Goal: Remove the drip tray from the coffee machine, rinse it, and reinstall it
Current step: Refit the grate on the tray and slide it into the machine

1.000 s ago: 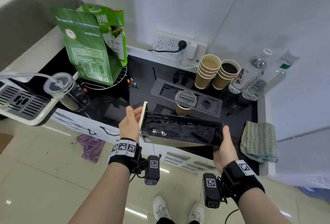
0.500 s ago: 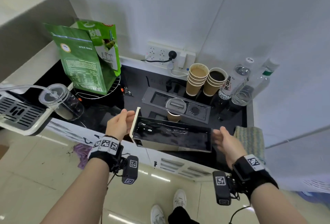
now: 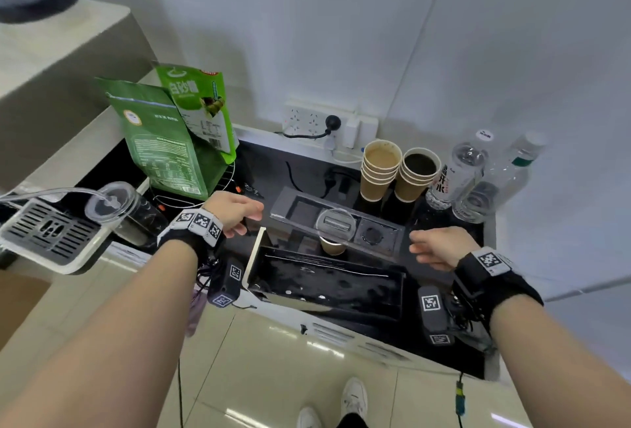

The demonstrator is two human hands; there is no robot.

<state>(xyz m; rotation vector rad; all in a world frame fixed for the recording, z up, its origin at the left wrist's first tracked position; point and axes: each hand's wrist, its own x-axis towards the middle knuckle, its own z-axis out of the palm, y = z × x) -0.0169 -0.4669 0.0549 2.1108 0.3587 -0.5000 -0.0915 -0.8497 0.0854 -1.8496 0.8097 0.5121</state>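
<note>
No grip, left hand (image 3: 235,210), right hand (image 3: 438,246) empty, drip tray (image 3: 324,282) on counter (image 3: 392,335)

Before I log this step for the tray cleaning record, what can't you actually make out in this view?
Head view only:
- Drip tray: glossy black inside; glare hides whether liquid remains.
- Coffee machine: cut off by the left edge, so its tray slot is unseen.
- Paper cup: mostly hidden under the clear lid.
- Left hand and right hand: open and off the tray.
- Bottle labels: too blurred to read fully.
</note>
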